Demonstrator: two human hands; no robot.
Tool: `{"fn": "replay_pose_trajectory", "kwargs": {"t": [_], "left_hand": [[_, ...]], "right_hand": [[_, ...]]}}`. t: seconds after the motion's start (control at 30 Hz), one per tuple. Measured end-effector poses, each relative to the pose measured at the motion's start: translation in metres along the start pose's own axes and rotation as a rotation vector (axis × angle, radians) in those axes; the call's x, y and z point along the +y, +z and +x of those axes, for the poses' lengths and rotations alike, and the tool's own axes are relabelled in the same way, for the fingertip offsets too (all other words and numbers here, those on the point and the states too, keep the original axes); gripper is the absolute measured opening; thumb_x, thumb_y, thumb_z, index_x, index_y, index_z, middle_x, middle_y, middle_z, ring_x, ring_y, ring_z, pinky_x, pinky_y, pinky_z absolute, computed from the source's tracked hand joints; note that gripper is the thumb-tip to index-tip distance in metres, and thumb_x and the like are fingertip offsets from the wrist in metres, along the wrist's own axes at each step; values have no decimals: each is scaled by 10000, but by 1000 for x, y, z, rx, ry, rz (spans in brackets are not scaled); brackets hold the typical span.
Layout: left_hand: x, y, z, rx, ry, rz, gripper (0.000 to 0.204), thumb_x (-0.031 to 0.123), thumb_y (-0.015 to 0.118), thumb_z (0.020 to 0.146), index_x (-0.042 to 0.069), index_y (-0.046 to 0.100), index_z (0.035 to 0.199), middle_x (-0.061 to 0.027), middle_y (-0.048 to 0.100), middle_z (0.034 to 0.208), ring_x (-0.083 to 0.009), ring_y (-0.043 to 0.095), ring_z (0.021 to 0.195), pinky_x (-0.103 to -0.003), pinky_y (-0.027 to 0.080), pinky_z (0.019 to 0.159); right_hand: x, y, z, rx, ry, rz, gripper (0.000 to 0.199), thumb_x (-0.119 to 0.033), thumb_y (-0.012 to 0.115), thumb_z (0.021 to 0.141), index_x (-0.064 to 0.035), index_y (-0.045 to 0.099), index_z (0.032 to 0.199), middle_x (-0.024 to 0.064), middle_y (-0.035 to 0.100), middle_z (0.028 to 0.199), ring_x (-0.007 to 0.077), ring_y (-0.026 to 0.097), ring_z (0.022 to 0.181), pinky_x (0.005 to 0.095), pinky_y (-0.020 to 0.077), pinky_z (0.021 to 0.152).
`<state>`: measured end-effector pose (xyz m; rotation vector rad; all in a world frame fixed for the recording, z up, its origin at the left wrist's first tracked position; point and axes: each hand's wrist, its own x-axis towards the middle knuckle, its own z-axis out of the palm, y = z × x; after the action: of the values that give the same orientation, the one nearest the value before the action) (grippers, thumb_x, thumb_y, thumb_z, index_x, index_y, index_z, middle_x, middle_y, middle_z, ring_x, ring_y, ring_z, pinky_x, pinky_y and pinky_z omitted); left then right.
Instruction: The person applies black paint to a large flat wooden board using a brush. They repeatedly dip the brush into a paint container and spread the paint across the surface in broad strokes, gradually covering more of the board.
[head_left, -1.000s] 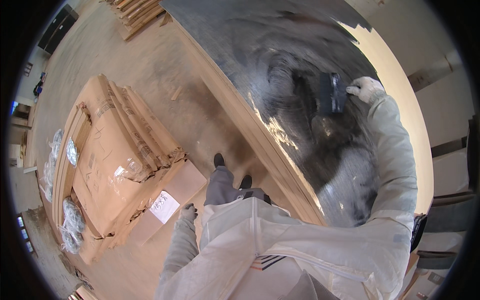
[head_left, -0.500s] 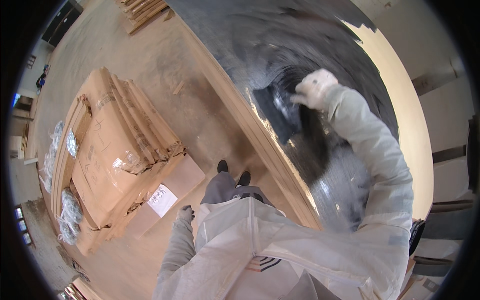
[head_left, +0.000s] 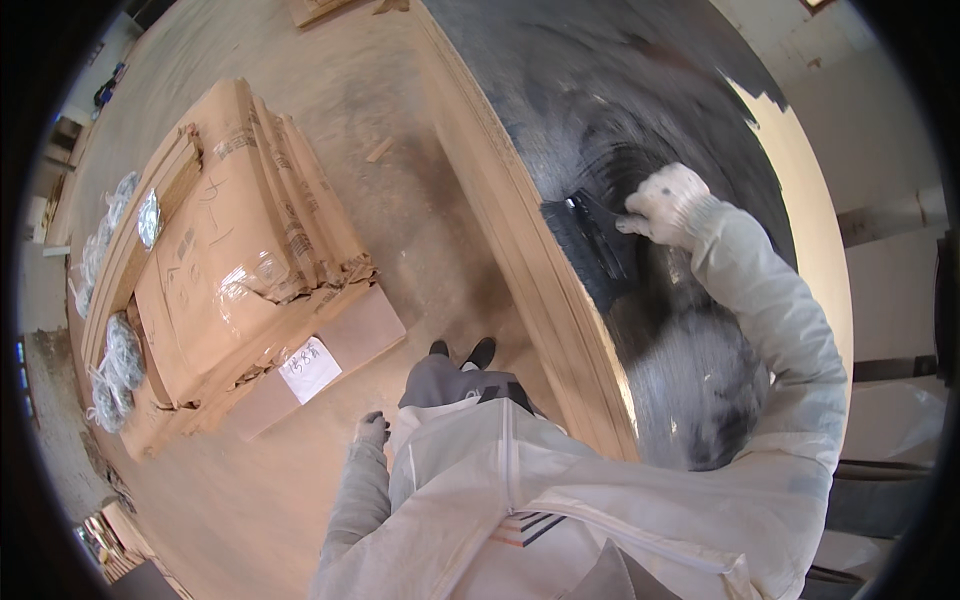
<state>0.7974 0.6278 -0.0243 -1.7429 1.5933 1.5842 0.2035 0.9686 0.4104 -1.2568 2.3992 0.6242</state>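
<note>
My right hand (head_left: 668,205), in a white glove, is closed on the thin handle of a wide black paint roller (head_left: 592,250). The roller lies against the near-left edge of a large board (head_left: 700,90) coated with streaky wet black paint. Its exact shape is partly lost against the dark paint. A pale uncoated strip (head_left: 800,190) runs along the board's far right side. My left hand (head_left: 373,428), in a grey glove with dark fingertips, hangs low by my side, fingers loosely bent. Nothing shows in it, and it touches nothing.
The painted board tops a stack of boards (head_left: 530,240) with a long edge towards me. To the left is a pile of cardboard-wrapped panels (head_left: 220,250), with a white paper sheet (head_left: 310,370) and plastic-wrapped bundles (head_left: 118,365) at its sides. A wood scrap (head_left: 380,150) lies on the floor.
The view has shifted, so the board and my right hand sit further right. My right hand still holds the roller near the board's left edge; my left hand stays low.
</note>
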Motion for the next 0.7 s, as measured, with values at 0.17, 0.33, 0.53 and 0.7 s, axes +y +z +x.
{"fn": "replay_pose_trajectory", "kwargs": {"t": [0.17,0.33,0.53,0.7], "left_hand": [[-52,-14,-1,36,-177,14,314,127,595,1014,3,698,1283,-166,736,898,-254,684,655,-399,570,525],[-55,-23,-1,52,-32,-98,342,114,573,1013,-8,675,1316,-167,740,959,-222,679,655,-360,577,556],[-67,2,-30,28,51,-227,388,153,585,1028,6,634,1384,-180,752,1017,-227,697,660,-340,584,573],[-159,12,-50,-7,-103,-76,355,152,588,1044,33,642,1374,-168,748,985,-226,689,660,-347,575,558]], "right_hand": [[14,-7,41,131,158,87,456,-564,686,945,-149,816,1085,129,781,1051,356,723,1069,478,564,947],[7,-18,53,191,118,9,451,-551,700,940,-138,814,1080,124,781,1081,364,727,1060,469,576,930],[-27,34,-62,80,-4,-44,439,-542,650,975,-125,786,955,141,764,942,369,727,977,491,566,895],[-48,54,-114,-8,62,-91,446,-551,648,966,-134,800,1009,146,769,959,362,733,987,496,562,916]]}}
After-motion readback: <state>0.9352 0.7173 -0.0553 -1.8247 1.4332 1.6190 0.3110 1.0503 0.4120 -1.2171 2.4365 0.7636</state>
